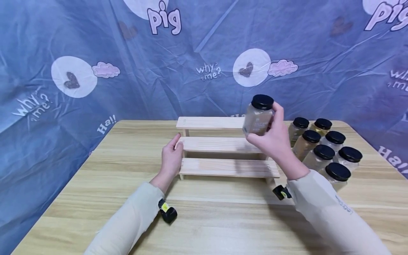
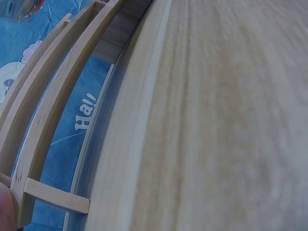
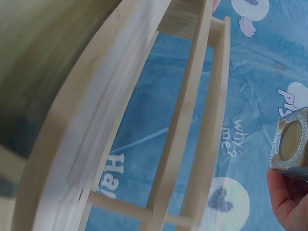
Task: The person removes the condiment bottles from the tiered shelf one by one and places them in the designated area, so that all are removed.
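Observation:
A three-tier wooden rack (image 1: 223, 166) stands on the table, its steps rising toward the back. My left hand (image 1: 171, 156) holds the rack's left end by the middle step. In the left wrist view only a bit of that hand shows, against the rack's end. Above the right part of the rack, my right hand (image 1: 271, 136) grips a clear spice jar (image 1: 257, 120) with a black lid and brownish contents. The jar is roughly upright and apart from the steps. From below, the right wrist view shows the jar's base (image 3: 290, 139).
Several black-lidded jars (image 1: 323, 152) stand grouped on the table right of the rack, partly behind my right forearm. A blue printed cloth (image 1: 204, 53) hangs behind the table. The wooden tabletop (image 1: 223, 219) extends in front of the rack.

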A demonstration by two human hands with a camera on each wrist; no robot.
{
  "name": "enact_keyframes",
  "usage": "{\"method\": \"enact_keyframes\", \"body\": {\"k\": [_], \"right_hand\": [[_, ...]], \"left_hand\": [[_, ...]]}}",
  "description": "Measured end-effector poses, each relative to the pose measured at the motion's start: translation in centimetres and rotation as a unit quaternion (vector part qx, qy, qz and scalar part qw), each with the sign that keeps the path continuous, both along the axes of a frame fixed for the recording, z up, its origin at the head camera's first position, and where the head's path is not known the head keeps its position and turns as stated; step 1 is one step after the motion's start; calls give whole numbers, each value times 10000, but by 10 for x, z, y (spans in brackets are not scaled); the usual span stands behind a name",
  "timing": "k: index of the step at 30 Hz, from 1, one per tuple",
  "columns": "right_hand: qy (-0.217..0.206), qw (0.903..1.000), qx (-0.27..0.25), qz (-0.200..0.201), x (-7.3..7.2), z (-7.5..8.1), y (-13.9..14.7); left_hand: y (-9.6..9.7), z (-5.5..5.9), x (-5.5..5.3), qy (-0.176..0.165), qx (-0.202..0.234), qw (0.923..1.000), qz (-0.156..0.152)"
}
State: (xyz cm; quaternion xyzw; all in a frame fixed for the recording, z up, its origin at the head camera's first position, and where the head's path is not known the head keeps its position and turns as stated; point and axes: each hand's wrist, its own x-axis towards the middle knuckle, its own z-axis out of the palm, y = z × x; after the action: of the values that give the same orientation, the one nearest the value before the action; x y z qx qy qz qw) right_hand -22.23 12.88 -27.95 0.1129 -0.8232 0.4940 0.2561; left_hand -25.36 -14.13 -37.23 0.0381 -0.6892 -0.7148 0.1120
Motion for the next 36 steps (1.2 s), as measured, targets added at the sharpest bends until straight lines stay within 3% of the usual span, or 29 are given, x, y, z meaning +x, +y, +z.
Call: {"method": "enact_keyframes", "body": {"k": [7, 17, 24, 31, 36], "right_hand": [[384, 9981, 213, -421, 16, -1, 25], [288, 9934, 493, -992, 38, -4, 63], [245, 9922, 80, -1223, 55, -6, 91], [584, 9905, -290, -1215, 66, -11, 118], [435, 9840, -404, -1682, 77, -13, 136]], "left_hand": [[2, 1, 0, -105, 52, 9999, -50], [4, 2, 1, -120, 33, 9999, -30], [4, 0, 0, -141, 11, 9999, -36], [2, 1, 0, -110, -45, 9999, 67], [1, 0, -1, -106, -178, 9997, 108]]}}
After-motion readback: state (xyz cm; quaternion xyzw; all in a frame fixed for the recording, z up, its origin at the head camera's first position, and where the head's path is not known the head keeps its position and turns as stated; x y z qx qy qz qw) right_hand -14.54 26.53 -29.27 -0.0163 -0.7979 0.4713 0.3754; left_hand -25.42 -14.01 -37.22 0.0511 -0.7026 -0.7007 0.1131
